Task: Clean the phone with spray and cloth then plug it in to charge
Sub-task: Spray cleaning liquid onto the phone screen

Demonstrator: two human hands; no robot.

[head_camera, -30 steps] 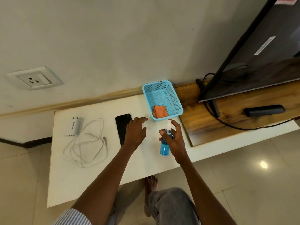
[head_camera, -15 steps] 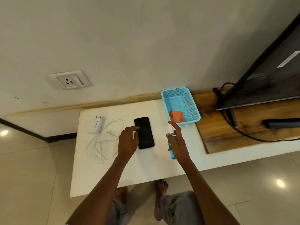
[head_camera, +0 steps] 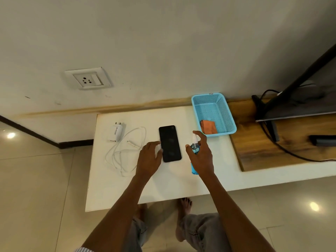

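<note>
Since a second ago the left hand (head_camera: 149, 157) has shifted to the phone's (head_camera: 170, 143) left edge, fingers spread, touching. Right hand (head_camera: 201, 157) grips the bottle (head_camera: 195, 148) just right; the phone's long axis points away.

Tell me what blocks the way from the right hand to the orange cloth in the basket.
Nothing visible does. The right hand holds the spray bottle just in front of the blue basket; the orange cloth lies uncovered in its near corner. Only the basket's low front wall lies between.
</note>
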